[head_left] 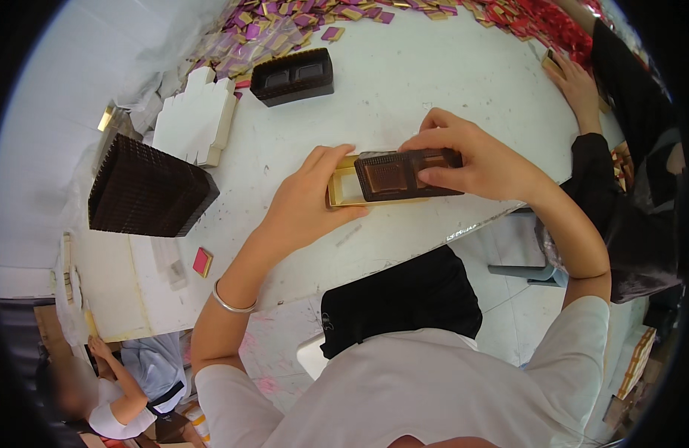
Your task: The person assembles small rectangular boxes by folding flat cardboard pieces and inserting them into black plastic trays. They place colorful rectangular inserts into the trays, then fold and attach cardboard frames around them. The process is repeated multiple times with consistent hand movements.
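In front of me a gold box (347, 187) with a pale inside lies on the white table, its left end between the thumb and fingers of my left hand (309, 196). My right hand (471, 158) grips a brown plastic tray (389, 176) with moulded compartments by its right end. The tray is over the box, covering its right part; how deep it sits I cannot tell. Farther back stands another dark brown tray (294, 78), apart from both hands. To the left rises a tall stack of nested brown trays (147, 190).
White flat cartons (191, 119) are stacked at the left. Heaps of purple and gold wrapped pieces (285, 30) and red ones (516, 19) line the far edge. One red piece (203, 262) lies near the left front. A co-worker's hand (576, 86) is at the right; another person (109, 399) is lower left.
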`<state>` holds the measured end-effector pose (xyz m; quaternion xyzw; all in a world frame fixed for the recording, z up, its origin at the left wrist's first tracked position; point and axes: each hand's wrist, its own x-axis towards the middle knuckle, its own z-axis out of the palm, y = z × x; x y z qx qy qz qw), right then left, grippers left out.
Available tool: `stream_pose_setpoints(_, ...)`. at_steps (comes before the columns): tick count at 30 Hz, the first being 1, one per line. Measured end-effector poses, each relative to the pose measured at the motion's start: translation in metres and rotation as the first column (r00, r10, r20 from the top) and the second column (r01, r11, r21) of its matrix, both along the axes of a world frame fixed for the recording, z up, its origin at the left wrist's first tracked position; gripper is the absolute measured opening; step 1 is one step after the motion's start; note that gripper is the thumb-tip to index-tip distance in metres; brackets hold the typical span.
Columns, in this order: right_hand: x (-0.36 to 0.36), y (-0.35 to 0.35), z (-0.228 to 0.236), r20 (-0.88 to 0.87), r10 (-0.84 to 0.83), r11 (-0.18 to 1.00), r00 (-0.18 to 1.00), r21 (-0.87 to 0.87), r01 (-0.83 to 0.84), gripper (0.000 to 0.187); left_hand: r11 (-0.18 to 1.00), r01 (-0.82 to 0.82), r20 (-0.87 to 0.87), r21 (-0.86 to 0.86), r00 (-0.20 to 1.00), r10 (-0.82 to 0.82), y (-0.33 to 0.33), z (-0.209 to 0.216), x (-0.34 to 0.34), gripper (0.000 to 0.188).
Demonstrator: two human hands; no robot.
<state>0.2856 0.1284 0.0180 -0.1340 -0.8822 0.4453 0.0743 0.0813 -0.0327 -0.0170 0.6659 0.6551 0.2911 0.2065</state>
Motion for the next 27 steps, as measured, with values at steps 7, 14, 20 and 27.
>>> stream_pose_setpoints(7, -0.033, -0.001, -0.020, -0.007, -0.077, 0.970, 0.997, 0.231, 0.077, 0.015, 1.000, -0.014, -0.071, -0.002, 0.997, 0.014, 0.009, -0.004, 0.003, 0.070)
stream_pose_setpoints(14, -0.021, 0.004, -0.023, -0.323, -0.027, 0.994, 0.946, 0.090, 0.059, 0.013, 0.992, 0.001, -0.198, 0.127, 0.980, 0.024, 0.013, -0.010, 0.001, 0.063)
stream_pose_setpoints(20, 0.007, 0.021, -0.027, -0.238, 0.124, 0.992, 0.963, 0.051, -0.116, 0.042, 0.990, 0.009, -0.035, 0.140, 0.999, -0.005, 0.013, -0.018, -0.004, 0.072)
stream_pose_setpoints(27, 0.005, 0.014, -0.032, -0.216, 0.226, 0.825, 0.950, 0.561, -0.069, 0.040, 0.988, 0.016, 0.018, 0.152, 1.000, -0.019, 0.011, -0.021, -0.012, 0.073)
